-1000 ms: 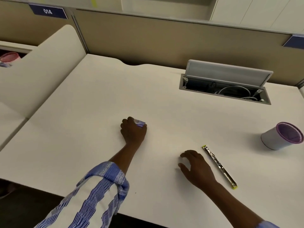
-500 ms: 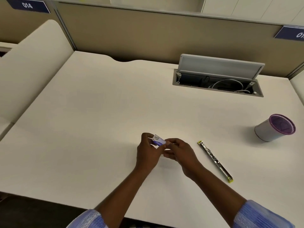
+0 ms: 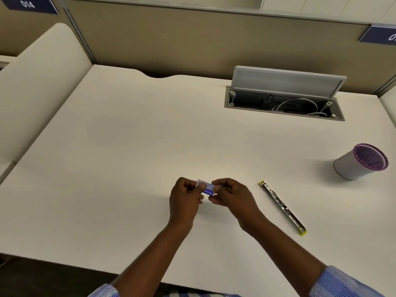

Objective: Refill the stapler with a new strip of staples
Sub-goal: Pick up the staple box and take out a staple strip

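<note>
Both hands — left hand [image 3: 184, 198] and right hand [image 3: 232, 196] — are pinching a small staple box [image 3: 206, 188] above the table [image 3: 128, 146]; the opened stapler [image 3: 282, 207] is lying nearby.

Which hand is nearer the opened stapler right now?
Right. The right hand is just left of the stapler; the left hand is farther left, both holding the staple box.

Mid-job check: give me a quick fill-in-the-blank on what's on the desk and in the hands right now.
1. Both the left hand and the right hand pinch the small ____ staple box.
2. The stapler lies opened out flat on the desk, to the ____ of the hands.
3. The pen cup has a ____ rim.
4. The cable hatch lid is ____.

Missing words: blue; right; purple; open
</note>
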